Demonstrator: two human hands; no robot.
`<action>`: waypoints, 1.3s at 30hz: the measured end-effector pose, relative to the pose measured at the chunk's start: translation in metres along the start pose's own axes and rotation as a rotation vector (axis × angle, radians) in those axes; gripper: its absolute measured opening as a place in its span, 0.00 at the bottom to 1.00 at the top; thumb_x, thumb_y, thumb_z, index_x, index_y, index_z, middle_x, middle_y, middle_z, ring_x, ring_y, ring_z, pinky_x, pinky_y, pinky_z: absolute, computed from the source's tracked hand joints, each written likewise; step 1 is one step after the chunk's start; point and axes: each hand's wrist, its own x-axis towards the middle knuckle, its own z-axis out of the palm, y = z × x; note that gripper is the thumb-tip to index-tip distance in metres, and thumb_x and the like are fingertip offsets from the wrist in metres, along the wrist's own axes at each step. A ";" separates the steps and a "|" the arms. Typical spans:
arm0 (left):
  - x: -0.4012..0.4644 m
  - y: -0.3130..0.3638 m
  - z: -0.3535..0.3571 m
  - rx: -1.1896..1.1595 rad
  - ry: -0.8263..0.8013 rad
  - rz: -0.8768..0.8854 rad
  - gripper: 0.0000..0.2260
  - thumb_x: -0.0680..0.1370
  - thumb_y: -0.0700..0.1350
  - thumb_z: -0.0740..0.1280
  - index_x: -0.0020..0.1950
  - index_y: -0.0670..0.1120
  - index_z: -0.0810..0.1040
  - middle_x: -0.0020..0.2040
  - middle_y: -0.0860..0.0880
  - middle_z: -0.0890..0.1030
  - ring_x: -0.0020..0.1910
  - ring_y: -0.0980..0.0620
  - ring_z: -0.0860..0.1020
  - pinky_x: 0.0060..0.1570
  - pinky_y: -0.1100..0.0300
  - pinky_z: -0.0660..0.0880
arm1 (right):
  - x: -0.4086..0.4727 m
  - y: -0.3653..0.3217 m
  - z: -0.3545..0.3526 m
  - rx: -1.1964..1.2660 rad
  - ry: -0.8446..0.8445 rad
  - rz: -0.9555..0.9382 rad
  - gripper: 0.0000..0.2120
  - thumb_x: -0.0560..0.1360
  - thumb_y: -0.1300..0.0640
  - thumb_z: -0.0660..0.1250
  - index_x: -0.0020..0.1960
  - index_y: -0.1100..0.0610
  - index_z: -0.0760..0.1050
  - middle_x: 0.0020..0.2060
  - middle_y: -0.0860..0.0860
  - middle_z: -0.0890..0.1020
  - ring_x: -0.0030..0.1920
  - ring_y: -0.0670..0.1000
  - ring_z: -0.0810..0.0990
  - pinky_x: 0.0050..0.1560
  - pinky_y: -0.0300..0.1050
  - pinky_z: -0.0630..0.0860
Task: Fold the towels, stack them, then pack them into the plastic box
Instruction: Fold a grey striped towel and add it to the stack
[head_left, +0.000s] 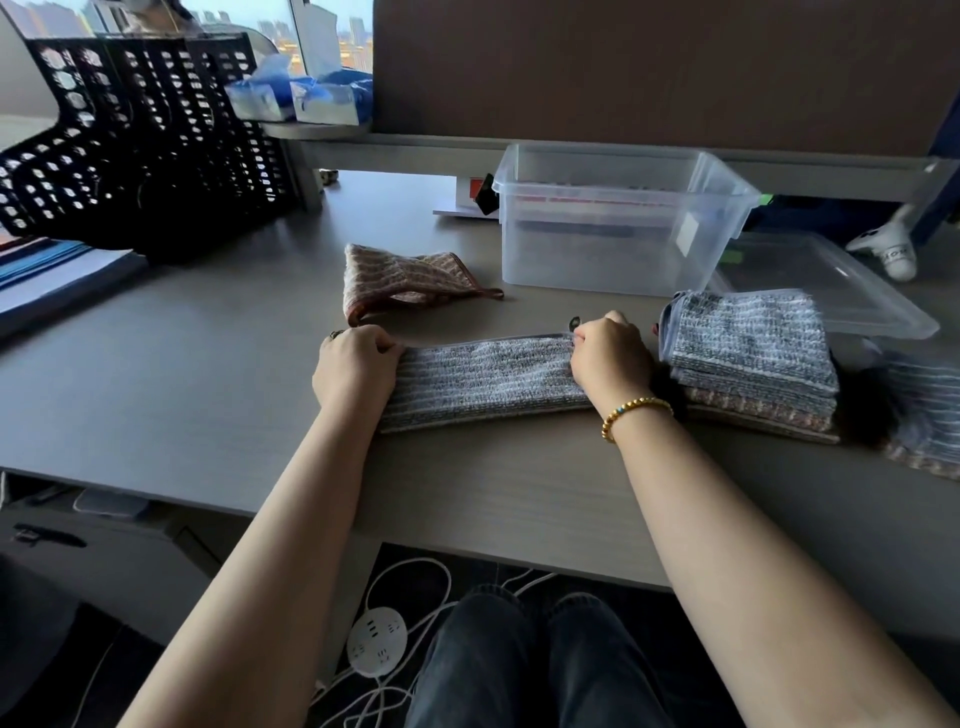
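A grey striped towel (483, 382) lies folded into a long strip on the desk in front of me. My left hand (356, 366) grips its left end with curled fingers. My right hand (610, 358) grips its right end, a gold bead bracelet on that wrist. To the right stands a stack of folded towels (753, 358), grey ones on top and a pinkish one beneath. A crumpled pink-brown towel (405, 280) lies behind the strip. The clear plastic box (618, 218) stands open at the back of the desk.
The box's clear lid (831, 291) lies right of the box, behind the stack. More towels (924, 415) sit at the far right edge. A black perforated file rack (140, 145) fills the back left, with papers (57, 270) beside it. Cables and a power strip (376, 642) lie under the desk.
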 end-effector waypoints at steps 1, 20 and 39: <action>0.001 -0.001 0.000 -0.004 -0.004 -0.001 0.09 0.76 0.51 0.65 0.52 0.50 0.81 0.56 0.44 0.79 0.64 0.44 0.69 0.55 0.53 0.71 | -0.001 0.000 0.000 -0.014 0.000 -0.008 0.11 0.76 0.65 0.60 0.51 0.64 0.80 0.54 0.62 0.74 0.57 0.63 0.73 0.52 0.49 0.72; -0.007 0.012 0.005 0.027 -0.073 0.111 0.12 0.77 0.50 0.63 0.56 0.45 0.70 0.54 0.43 0.80 0.56 0.40 0.76 0.53 0.54 0.71 | -0.028 -0.022 -0.013 -0.215 -0.215 -0.188 0.16 0.77 0.63 0.56 0.62 0.61 0.74 0.64 0.58 0.75 0.66 0.58 0.72 0.67 0.53 0.65; -0.021 0.026 0.016 -0.318 -0.275 0.599 0.05 0.74 0.38 0.69 0.47 0.40 0.84 0.49 0.42 0.80 0.43 0.71 0.74 0.50 0.76 0.67 | -0.063 0.021 -0.031 0.214 -0.240 -0.237 0.30 0.72 0.74 0.55 0.72 0.59 0.65 0.72 0.56 0.64 0.72 0.55 0.64 0.73 0.41 0.58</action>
